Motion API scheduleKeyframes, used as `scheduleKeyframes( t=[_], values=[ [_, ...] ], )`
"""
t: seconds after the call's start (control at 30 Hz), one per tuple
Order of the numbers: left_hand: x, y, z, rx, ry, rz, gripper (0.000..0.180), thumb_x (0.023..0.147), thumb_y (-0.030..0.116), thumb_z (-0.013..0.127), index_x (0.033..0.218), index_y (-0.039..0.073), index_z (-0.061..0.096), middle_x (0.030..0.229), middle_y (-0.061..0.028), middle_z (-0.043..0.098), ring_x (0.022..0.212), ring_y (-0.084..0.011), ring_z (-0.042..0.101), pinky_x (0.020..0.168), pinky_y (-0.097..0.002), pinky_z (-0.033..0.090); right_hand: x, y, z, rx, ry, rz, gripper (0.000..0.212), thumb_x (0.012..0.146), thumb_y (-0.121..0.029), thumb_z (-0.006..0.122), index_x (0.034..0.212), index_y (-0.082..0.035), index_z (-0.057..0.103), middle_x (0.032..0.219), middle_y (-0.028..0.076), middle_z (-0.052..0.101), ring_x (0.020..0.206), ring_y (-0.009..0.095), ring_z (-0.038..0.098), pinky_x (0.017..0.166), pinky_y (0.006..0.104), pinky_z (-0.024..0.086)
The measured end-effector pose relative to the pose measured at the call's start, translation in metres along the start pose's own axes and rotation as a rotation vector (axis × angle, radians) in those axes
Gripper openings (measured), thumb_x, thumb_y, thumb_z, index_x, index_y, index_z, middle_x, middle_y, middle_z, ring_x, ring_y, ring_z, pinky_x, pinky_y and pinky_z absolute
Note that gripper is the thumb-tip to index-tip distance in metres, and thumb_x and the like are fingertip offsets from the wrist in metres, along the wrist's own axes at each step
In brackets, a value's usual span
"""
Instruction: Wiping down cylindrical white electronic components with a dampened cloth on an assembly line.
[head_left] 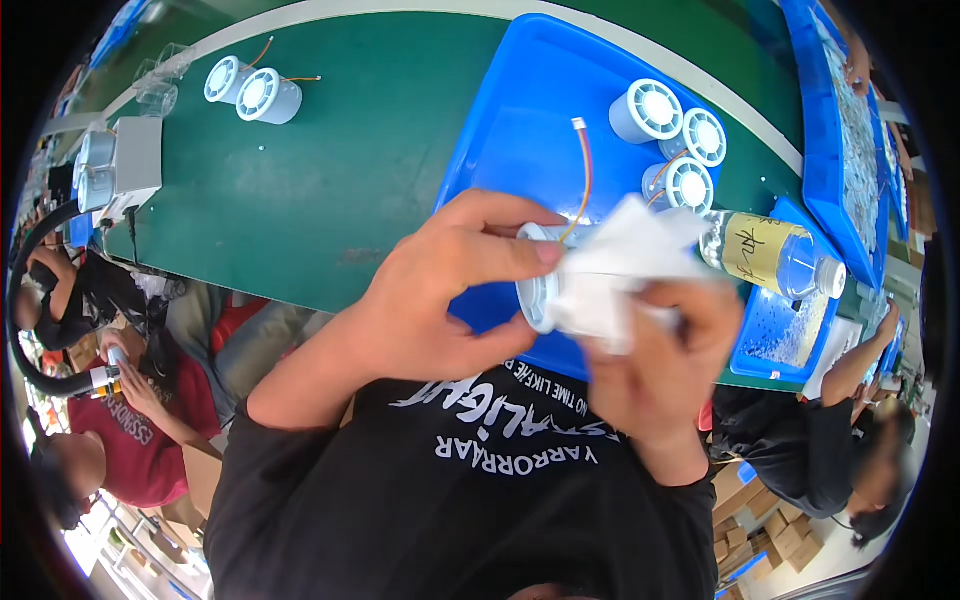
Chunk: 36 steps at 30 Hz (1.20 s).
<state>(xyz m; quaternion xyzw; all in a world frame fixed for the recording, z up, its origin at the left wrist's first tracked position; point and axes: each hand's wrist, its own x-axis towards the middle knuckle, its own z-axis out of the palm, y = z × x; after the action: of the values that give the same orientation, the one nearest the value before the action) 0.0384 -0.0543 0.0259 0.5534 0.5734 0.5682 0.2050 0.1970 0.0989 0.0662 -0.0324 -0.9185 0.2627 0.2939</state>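
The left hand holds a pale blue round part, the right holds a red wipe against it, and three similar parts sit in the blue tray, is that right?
No, the wipe in the right hand is white, not red, as the head view shows. The rest holds: round part in the left hand, three similar parts in the blue tray.

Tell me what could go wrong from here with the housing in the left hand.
The white wipe in the right hand might snag the thin wire lead rising by the pale-blue housing, tugging at it. The left hand pinches the housing near its round end, so a hard wipe could twist it loose. The clear bottle beside the right hand could get knocked.
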Motion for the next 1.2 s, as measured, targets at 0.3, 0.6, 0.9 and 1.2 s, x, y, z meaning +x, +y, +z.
scheduleKeyframes(
  t=[0.3, 0.6, 0.9, 1.2],
  values=[
    [0.001, -0.006, -0.001, -0.118, 0.058, 0.055, 0.062, 0.075, -0.008, 0.078, 0.128, 0.009, 0.049, 0.132, -0.0307, 0.048, 0.115, -0.0413, 0.062, 0.092, -0.046, 0.056, -0.03, 0.031, 0.009, 0.799, 0.241, 0.783, 0.029, 0.105, -0.021, 0.051, 0.117, 0.004, 0.06, 0.112, 0.013, 0.062, 0.103, 0.021, 0.06, 0.091, 0.0348, 0.047],
    [0.005, -0.013, -0.001, -0.128, 0.048, 0.101, 0.06, 0.079, -0.01, 0.073, 0.128, 0.01, 0.045, 0.133, -0.0325, 0.047, 0.116, -0.0422, 0.061, 0.089, -0.046, 0.057, -0.026, 0.009, 0.013, 0.978, 0.046, 0.685, 0.04, 0.106, -0.028, 0.047, 0.132, 0.003, 0.047, 0.123, 0.009, 0.056, 0.115, 0.017, 0.054, 0.099, 0.0333, 0.043],
    [0.011, 0.009, -0.01, 0.362, -0.14, 0.142, 0.038, 0.08, 0.0, 0.077, 0.116, 0.008, 0.066, 0.13, -0.0239, 0.058, 0.109, -0.0372, 0.065, 0.085, -0.0434, 0.057, -0.007, 0.007, 0.014, 1.25, -0.049, 1.067, 0.042, 0.107, -0.037, 0.048, 0.126, 0.0, 0.058, 0.101, 0.001, 0.061, 0.088, 0.006, 0.052, 0.077, 0.023, 0.042],
    [0.015, 0.023, -0.001, -0.972, 0.169, -0.726, 0.072, 0.083, 0.01, 0.078, 0.143, -0.004, 0.04, 0.134, -0.0214, 0.056, 0.12, -0.0278, 0.06, 0.096, -0.0385, 0.052, -0.021, 0.021, 0.015, 0.32, 0.081, 0.217, 0.026, 0.093, -0.012, 0.062, 0.112, 0.006, 0.057, 0.102, 0.017, 0.058, 0.083, 0.026, 0.056, 0.073, 0.0338, 0.044]
  ],
)
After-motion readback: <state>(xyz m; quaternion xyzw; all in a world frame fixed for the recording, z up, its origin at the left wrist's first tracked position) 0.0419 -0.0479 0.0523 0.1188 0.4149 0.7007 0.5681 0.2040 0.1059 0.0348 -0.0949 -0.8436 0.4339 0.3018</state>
